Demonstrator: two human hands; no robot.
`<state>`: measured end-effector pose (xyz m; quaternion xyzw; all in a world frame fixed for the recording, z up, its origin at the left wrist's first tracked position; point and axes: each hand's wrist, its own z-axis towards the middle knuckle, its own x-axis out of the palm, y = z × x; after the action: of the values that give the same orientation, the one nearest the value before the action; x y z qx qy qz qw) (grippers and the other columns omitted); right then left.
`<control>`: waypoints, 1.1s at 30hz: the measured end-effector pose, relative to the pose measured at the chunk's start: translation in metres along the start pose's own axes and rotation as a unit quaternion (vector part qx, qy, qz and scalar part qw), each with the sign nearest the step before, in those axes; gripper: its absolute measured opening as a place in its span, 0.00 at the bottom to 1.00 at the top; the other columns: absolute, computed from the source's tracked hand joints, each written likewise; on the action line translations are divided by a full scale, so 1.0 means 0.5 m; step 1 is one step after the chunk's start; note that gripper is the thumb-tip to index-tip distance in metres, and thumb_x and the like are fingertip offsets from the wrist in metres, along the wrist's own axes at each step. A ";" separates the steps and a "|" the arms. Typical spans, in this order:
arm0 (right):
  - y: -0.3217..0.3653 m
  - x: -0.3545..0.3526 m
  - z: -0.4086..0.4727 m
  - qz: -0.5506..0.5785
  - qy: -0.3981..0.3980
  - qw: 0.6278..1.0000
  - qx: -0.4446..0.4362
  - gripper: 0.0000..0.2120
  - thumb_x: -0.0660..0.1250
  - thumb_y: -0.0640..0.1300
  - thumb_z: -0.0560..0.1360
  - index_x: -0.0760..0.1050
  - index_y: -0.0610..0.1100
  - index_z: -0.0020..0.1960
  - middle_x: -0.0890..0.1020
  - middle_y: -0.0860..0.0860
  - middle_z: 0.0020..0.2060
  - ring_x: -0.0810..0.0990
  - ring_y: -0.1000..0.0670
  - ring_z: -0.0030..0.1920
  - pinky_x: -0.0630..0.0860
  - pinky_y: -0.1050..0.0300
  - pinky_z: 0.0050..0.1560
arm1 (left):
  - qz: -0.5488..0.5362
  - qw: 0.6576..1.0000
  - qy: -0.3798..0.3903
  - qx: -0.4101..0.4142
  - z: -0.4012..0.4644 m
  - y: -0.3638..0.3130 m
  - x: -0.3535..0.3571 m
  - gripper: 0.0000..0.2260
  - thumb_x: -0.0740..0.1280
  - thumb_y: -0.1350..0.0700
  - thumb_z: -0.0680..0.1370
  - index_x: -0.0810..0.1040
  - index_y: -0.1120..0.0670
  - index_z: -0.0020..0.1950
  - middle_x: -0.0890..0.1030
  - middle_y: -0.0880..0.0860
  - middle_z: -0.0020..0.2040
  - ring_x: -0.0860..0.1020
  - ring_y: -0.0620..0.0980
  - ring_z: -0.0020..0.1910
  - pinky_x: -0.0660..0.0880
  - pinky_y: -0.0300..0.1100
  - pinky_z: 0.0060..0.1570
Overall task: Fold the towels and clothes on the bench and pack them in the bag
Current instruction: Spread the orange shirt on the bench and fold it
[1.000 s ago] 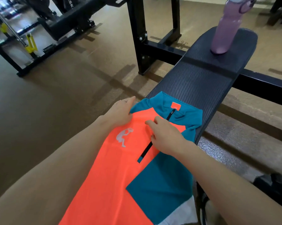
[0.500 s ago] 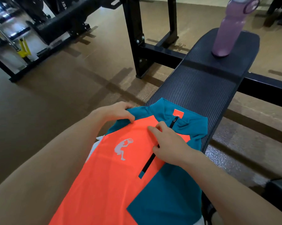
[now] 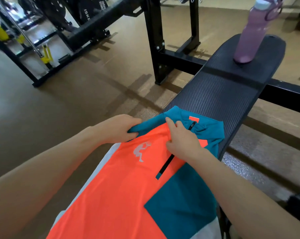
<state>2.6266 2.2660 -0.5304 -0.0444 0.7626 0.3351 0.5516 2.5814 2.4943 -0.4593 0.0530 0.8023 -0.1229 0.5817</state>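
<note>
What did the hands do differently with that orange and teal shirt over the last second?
The left hand, which lay flat at the shoulder, has curled round the teal shoulder edge of the shirt and grips it. The right hand slid up toward the collar and now pinches the orange fabric. The shirt stays on the bench, and the purple bottle stands as before.

both arms reach forward; left hand point(image 3: 119, 129) and right hand point(image 3: 182, 139) curled, pinching.

Bare dark ribbed bench pad point(image 3: 220, 94) beyond the orange-and-teal shirt point(image 3: 128, 187), lilac plastic water bottle point(image 3: 251, 31) upright at far end, black steel rack upright point(image 3: 154, 40) left of bench.
</note>
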 end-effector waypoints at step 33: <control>0.062 0.009 0.074 -0.007 -0.085 0.996 -0.010 0.37 0.62 0.39 0.74 0.53 0.52 0.79 0.70 0.42 0.62 0.80 0.38 0.52 0.71 0.49 0.44 | 0.089 0.974 -0.008 -0.206 -0.144 -0.029 -0.003 0.09 0.64 0.53 0.76 0.65 0.50 0.52 0.76 0.49 0.39 0.77 0.54 0.38 0.70 0.46 0.34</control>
<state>2.6412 2.3122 -0.5262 -0.0268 0.7090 0.3414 0.6165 2.5125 2.4990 -0.4348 0.0026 0.7975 0.0969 0.5955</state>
